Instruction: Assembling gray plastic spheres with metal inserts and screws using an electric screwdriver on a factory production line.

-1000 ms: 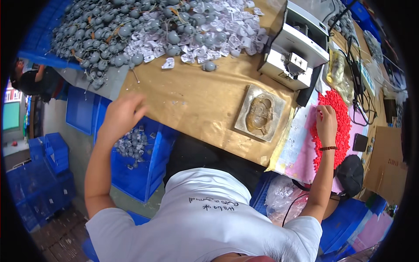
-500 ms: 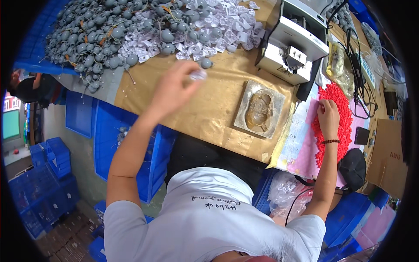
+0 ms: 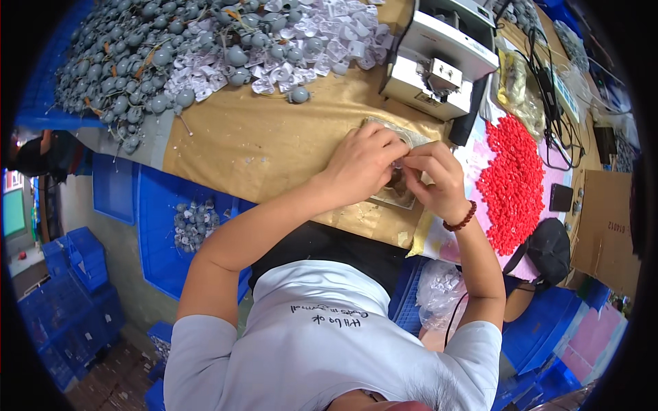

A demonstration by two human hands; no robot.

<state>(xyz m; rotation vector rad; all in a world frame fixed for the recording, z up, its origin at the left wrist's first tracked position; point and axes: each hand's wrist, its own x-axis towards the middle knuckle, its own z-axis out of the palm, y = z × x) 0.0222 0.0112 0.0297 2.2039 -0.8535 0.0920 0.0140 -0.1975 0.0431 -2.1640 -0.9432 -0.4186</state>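
Observation:
My left hand (image 3: 369, 163) and my right hand (image 3: 439, 179) meet over a square metal fixture plate (image 3: 391, 196) with a brownish recess in it. The fingers of the left are closed around a small clear plastic piece (image 3: 397, 164), mostly covered by the fingertips. Thumb and forefinger of the right pinch together right against that piece; what they hold is too small and hidden to make out. Both hands also hide most of the plate's recess.
Grey round parts with thin wires (image 3: 137, 75) and clear plastic pieces (image 3: 343, 34) lie heaped at the far left. A white bench machine (image 3: 439, 61) stands behind the plate. Small red pieces (image 3: 514, 185) are piled at right. A blue bin (image 3: 154, 253) sits below the table's left edge.
My left hand has moved right with the clear plastic piece, from beside the heap to the plate. My right hand has left the red pile and come left to meet it.

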